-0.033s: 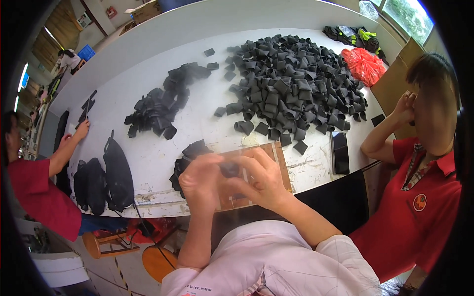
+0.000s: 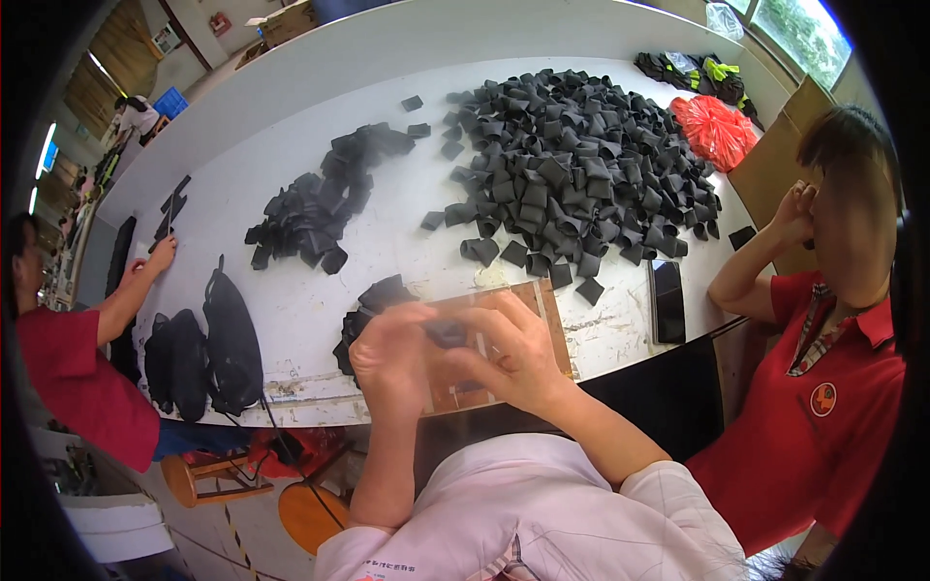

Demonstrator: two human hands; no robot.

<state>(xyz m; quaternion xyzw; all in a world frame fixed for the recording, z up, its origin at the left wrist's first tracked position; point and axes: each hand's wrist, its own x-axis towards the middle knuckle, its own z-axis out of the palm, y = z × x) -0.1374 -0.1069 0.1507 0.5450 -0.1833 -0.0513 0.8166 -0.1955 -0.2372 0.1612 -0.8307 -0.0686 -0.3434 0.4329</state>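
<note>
A small black fabric piece (image 2: 447,333) is held up between my two hands, over the front edge of the table. My right hand (image 2: 513,351) pinches it with thumb and fingers. On the other side my left hand (image 2: 390,353), somewhat blurred, has its fingers curled in to the same piece. Below them lies a brown board (image 2: 548,324), partly hidden by my hands. A small stack of black fabric pieces (image 2: 382,293) sits just behind my left hand.
A big heap of black folded fabric pieces (image 2: 572,165) covers the back right, a smaller pile (image 2: 302,215) the middle left. Black pouches (image 2: 231,339) lie front left, a dark phone-like slab (image 2: 666,300) to the right. Co-workers in red sit at left and right. A red plastic bag (image 2: 715,131) lies at the far right.
My left hand has shifted very slightly. Both hands stay at the black fabric piece, and the piles look the same.
</note>
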